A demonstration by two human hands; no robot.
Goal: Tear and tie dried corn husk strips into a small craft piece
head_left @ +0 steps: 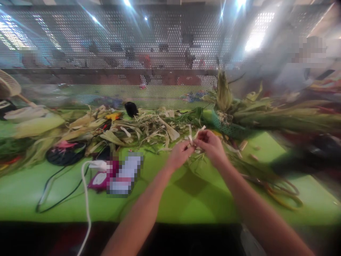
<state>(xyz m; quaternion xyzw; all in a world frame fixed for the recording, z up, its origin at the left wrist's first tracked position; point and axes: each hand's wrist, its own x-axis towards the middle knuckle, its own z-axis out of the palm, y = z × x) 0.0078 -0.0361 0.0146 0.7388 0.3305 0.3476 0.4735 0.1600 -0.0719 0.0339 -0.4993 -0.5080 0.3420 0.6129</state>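
My left hand (179, 155) and my right hand (211, 145) meet above a green table (170, 199), both pinched on pale strips of dried corn husk (195, 134). The strips stick up between my fingertips. More loose husk pieces (197, 159) hang or lie just below my hands. Both forearms reach in from the bottom edge. The picture is blurred.
A long heap of corn husks (128, 129) runs across the back of the table, with green corn ears (266, 113) at the right. A white cable (85, 192), a black cable (57, 190) and a pink packet (99, 177) lie at the left. A perforated metal screen (149, 53) stands behind. Another person sits far right.
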